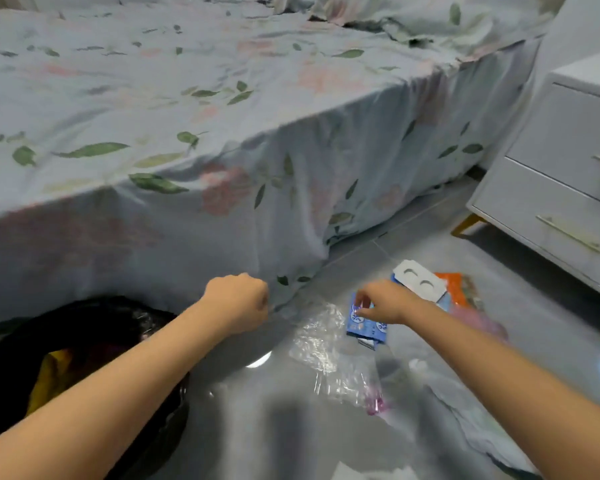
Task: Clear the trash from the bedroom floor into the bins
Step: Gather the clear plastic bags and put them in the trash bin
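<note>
My right hand pinches the top edge of a blue printed carton that rests on the grey floor. Behind it lie a white cardboard piece with two round holes, an orange wrapper and a pink plastic scrap. A crumpled clear plastic film spreads over the floor just left of the carton. My left hand is a closed fist with nothing visible in it, held near the bed's hanging sheet. A bin lined with a black bag stands at the lower left with yellow trash inside.
A bed with a pale floral sheet fills the left and top, its sheet hanging to the floor. A white drawer unit with gold handles and legs stands at the right. More clear plastic and a white scrap lie near the bottom edge.
</note>
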